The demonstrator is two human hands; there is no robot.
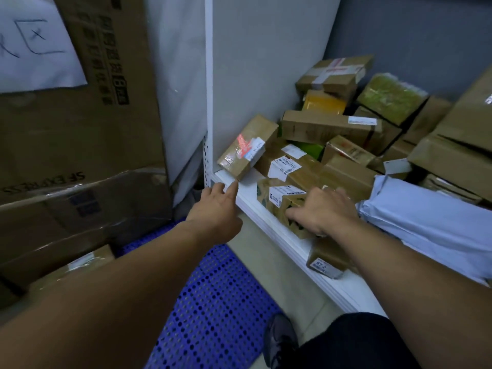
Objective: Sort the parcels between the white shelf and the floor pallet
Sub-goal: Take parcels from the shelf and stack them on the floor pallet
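Reaching left hand (216, 206), right hand (323, 209) on one parcel (275, 199)

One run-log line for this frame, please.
left hand: open, reaching toward taped box | right hand: resting on labelled parcel | white shelf: crowded | blue pallet: below
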